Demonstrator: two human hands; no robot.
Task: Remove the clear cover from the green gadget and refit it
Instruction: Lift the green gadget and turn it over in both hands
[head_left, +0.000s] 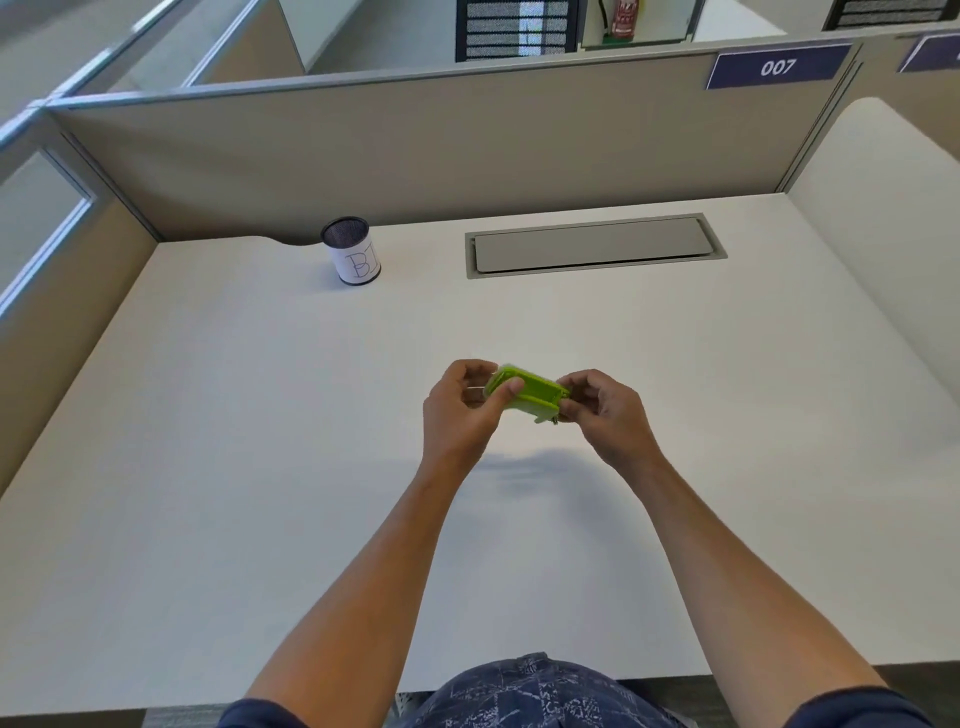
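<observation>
A small lime-green gadget (535, 392) is held in the air above the middle of the white desk (260, 415), between both hands. My left hand (460, 410) grips its left end, thumb pressed on the near face. My right hand (605, 410) pinches its right end, where a small metal part sticks out underneath. The gadget is tilted, left end higher. The clear cover is too blurred and small to make out apart from the green body.
A black mesh pen cup (352, 251) with a white paper label stands at the back left of the desk. A grey cable hatch (592, 245) is set into the desk at the back. Beige partition walls (415, 150) enclose the desk on three sides.
</observation>
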